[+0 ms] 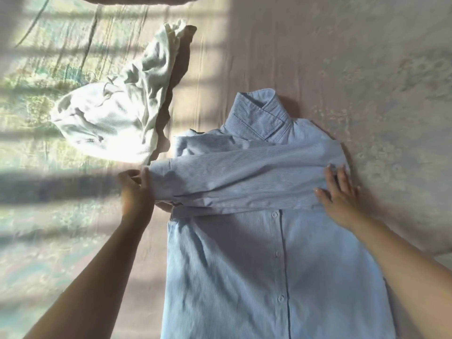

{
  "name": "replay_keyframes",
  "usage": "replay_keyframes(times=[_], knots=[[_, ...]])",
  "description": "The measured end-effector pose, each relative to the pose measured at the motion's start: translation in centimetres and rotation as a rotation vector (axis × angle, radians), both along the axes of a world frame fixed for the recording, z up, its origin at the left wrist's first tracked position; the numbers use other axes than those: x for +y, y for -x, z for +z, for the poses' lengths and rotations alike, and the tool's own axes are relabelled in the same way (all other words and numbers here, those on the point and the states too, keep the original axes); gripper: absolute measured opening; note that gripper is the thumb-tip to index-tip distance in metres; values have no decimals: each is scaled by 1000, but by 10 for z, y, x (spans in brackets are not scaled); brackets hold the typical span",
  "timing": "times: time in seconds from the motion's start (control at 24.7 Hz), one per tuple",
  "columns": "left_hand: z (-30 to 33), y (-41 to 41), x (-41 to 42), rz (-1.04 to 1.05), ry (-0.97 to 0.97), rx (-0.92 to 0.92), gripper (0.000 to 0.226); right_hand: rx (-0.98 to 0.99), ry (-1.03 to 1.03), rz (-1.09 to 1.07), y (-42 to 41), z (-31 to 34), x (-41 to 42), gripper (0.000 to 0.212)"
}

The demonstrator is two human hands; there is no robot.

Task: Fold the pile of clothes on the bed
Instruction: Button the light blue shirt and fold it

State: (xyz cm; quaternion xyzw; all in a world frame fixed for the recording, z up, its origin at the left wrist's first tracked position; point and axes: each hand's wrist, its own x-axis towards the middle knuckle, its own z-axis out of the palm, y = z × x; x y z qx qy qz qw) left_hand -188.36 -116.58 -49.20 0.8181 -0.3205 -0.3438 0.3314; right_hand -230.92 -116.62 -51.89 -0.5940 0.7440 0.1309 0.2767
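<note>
A light blue striped button shirt (256, 265) lies flat on the bed, collar pointing away from me. One sleeve (239, 177) is laid straight across the chest from right to left. My left hand (134, 189) grips the cuff end of that sleeve at the shirt's left edge. On the shirt's right shoulder, where the sleeve begins, my right hand (338, 192) presses flat with spread fingers. A crumpled white garment (115, 111) lies to the upper left of the shirt, partly in bright sunlight.
The bed is covered by a pale pink and green patterned sheet (367, 69). Window-bar shadows and sunlight fall across its left side. A dark rounded edge (137, 0) shows at the top of the view.
</note>
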Motion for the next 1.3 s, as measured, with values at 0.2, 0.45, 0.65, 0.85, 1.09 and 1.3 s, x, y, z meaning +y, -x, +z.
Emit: replay_keyframes(times=[0.2, 0.45, 0.65, 0.85, 1.09, 1.3], knots=[[0, -2, -8, -68, -37, 24, 30, 53, 202, 107, -12, -3, 2, 63], [-2, -4, -14, 18, 44, -132, 13, 60, 93, 154, -19, -14, -16, 68], [23, 5, -14, -30, -31, 76, 15, -1, 26, 144, -37, -13, -22, 65], [66, 90, -25, -537, 145, -101, 49, -627, 341, -60, -104, 28, -9, 46], [22, 102, -4, -469, -108, -301, 58, -776, 82, -477, -176, 37, -34, 38], [10, 101, -10, -332, -92, -66, 29, -713, 183, -436, -189, 37, -42, 36]])
